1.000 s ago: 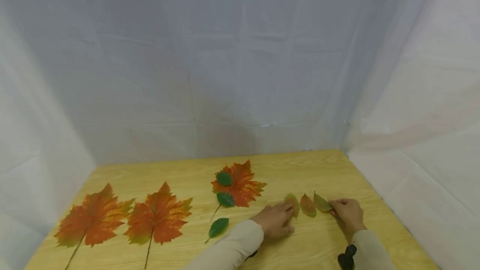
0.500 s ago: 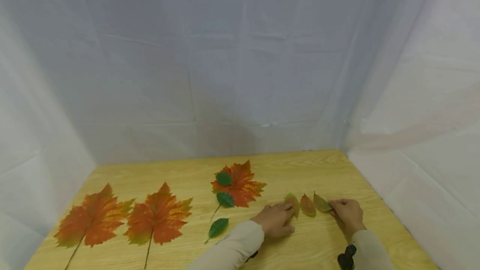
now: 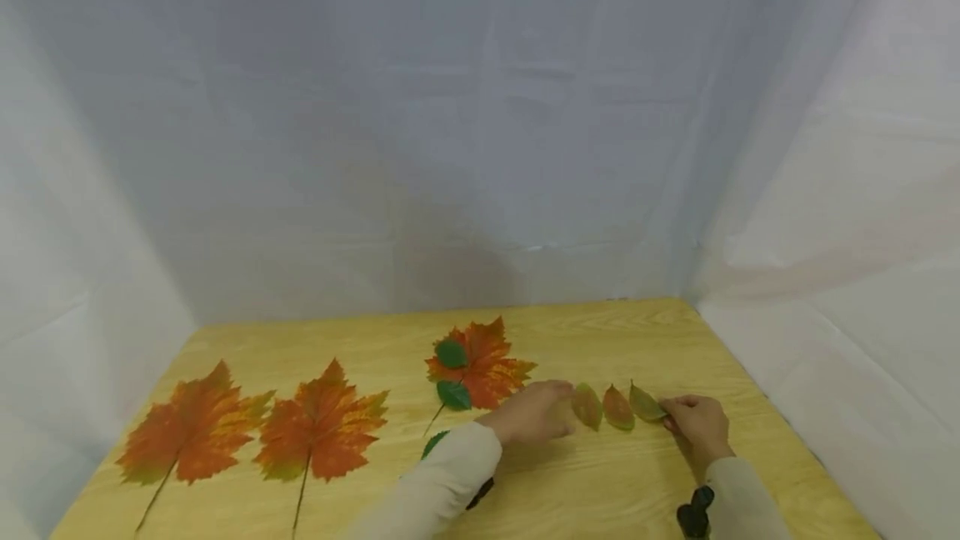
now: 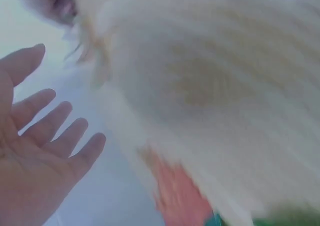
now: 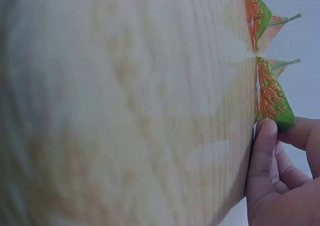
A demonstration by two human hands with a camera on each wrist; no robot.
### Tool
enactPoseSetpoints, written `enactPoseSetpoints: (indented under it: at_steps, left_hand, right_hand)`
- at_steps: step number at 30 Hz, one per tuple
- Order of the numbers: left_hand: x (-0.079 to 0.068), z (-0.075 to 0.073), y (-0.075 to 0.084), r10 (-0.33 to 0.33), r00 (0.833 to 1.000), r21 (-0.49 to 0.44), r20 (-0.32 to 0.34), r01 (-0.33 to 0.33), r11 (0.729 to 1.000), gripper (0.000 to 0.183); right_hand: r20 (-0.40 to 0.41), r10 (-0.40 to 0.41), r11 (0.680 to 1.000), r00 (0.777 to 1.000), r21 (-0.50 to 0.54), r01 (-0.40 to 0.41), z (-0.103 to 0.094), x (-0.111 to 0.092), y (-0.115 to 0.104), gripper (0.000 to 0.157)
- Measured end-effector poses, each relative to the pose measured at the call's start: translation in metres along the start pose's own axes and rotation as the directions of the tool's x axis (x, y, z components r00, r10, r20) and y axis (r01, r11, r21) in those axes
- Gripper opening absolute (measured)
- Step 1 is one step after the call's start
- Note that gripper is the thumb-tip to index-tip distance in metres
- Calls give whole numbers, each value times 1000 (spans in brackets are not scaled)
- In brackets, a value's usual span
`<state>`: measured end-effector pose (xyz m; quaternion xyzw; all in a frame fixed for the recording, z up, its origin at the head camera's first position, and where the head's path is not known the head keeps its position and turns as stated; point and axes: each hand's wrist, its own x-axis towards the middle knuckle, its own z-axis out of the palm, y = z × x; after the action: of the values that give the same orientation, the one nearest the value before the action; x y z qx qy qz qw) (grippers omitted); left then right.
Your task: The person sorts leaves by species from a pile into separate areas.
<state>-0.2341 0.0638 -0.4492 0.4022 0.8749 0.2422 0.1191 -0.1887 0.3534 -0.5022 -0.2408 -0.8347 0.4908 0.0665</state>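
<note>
My right hand [image 3: 697, 425] pinches the tip of a green-and-orange oval leaf [image 3: 645, 403] between thumb and finger. In the right wrist view this leaf [image 5: 272, 93] stands slightly off the wood, its red-veined face showing. Left of it lie an orange leaf with green edges [image 3: 618, 408] and a greenish one [image 3: 587, 407], spaced in a row. My left hand [image 3: 531, 413] is just left of the row, over the tabletop and close to a maple leaf [image 3: 483, 365]. Its fingers [image 4: 47, 128] are spread and hold nothing in the left wrist view.
Two more red-orange maple leaves with stems, one at far left [image 3: 187, 423] and one beside it [image 3: 322, 423], lie on the wooden table [image 3: 585, 332]. Two green leaves [image 3: 453, 395] overlap the third maple leaf. Another green leaf [image 3: 435, 443] is partly behind my left sleeve. White sheeting [image 3: 480, 148] surrounds the table.
My left hand has come off the leftmost oval leaf and moved left and away, its sleeve now covering part of a green leaf. The right hand keeps its pinch in place.
</note>
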Motion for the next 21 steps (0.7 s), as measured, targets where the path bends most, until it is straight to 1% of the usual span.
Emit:
enactPoseSetpoints:
  at_steps: [2, 4, 7, 8, 10, 13, 16, 17, 19, 21]
  left_hand:
    - [-13, -15, -10, -31, 997, -77, -68, 26, 997, 51]
    - [-30, -28, -23, -57, 989, -164, -140, 34, 986, 49]
    - [-60, -43, -45, -102, 969, -240, -226, 46, 970, 46]
    - [-70, -46, -52, -126, 960, -273, -249, 55, 960, 45]
    - [-91, -50, -65, -198, 940, -331, -277, 101, 938, 41]
    - [-118, -49, -78, -315, 901, -410, -297, 177, 895, 35]
    - [-137, -41, -85, -424, 863, -450, -274, 274, 850, 31]
    - [-141, -38, -86, -447, 854, -453, -266, 298, 840, 31]
    - [-146, -32, -87, -480, 842, -459, -245, 335, 823, 30]
    - [-149, -27, -88, -495, 835, -457, -240, 352, 817, 29]
  right_hand:
    - [-1, -8, 1000, 1000, -19, 8, 1, 1, 0, 35]
    - [-4, -14, 999, 1000, -40, 14, 1, 2, 0, 35]
    - [-13, -19, 998, 1000, -68, 18, 1, 4, 2, 37]
    - [-17, -19, 997, 1000, -77, 17, 1, 4, 3, 37]
    - [-18, -20, 996, 1000, -85, 18, 1, 4, 4, 38]
    - [-18, -18, 992, 1000, -122, 16, 2, 4, 5, 38]
    - [-17, -13, 990, 1000, -140, 11, 2, 4, 6, 38]
    - [-17, -14, 991, 1000, -137, 11, 1, 4, 5, 38]
    - [-16, -16, 993, 1000, -116, 14, 1, 4, 4, 38]
    - [-12, -20, 995, 1000, -96, 19, 2, 3, 2, 38]
